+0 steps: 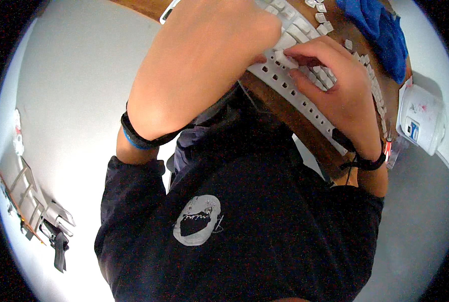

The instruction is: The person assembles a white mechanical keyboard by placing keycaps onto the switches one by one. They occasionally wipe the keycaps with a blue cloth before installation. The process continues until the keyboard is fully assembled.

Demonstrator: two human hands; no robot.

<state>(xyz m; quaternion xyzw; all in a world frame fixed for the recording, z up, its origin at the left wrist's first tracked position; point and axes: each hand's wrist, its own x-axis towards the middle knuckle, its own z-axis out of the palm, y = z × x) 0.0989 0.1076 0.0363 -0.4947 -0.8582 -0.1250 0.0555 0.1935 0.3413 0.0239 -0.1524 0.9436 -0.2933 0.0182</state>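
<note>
Small, blocky white plastic keycap (286,59): likely light, stiff; hold sides.
Right hand (343,76): pinches it at white plastic keyboard (299,98).
Left hand (239,32): grip hidden, can't tell.

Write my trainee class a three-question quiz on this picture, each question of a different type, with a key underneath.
1. Open question: What is the right hand pinching at the keyboard?
2. True or false: Keycaps cover the whole of the keyboard row nearest the person's body.
3. Multiple choice: What colour is the crumpled cloth to the right of the keyboard?
A) red
B) blue
C) green

Key:
1. A white keycap, between thumb and finger.
2. False: that row shows a line of bare dark squares.
3. B.
</note>
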